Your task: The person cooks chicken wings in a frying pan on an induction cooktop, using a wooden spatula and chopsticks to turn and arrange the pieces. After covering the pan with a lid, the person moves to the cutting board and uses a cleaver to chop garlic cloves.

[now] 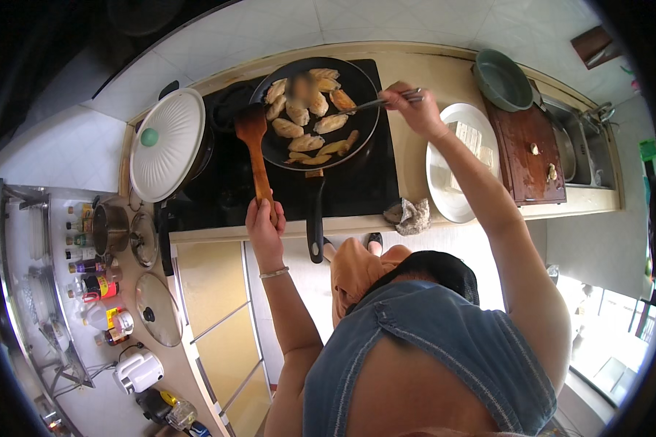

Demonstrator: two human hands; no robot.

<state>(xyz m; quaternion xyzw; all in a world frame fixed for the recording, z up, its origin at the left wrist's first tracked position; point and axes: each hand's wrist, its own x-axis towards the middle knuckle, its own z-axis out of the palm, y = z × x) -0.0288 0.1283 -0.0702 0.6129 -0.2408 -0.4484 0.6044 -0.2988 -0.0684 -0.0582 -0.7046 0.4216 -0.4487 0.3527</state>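
My left hand [266, 226] grips the handle of a wooden spatula [256, 155], its blade at the left rim of a black frying pan [363, 134]. Inside the pan lie several chicken wings [307, 143], some browned, and yellowish slices [316, 160] that look like ginger. A blurred patch hides part of the food at the back. From the right, my right hand [415, 112] holds a pair of chopsticks [369, 104] over the pan; their tips reach a wing [331, 124] near the middle. The pan's handle [315, 224] points towards me, held by neither hand.
Left on the black cooktop [218, 202] is a pot with a white lid [169, 145]. Rightward are a white plate [436, 188] of tofu [466, 138], a cloth [414, 216], a wooden cutting board [519, 139], a green basin [502, 82] and a sink [593, 145]. Bottles [99, 287] line the left counter.
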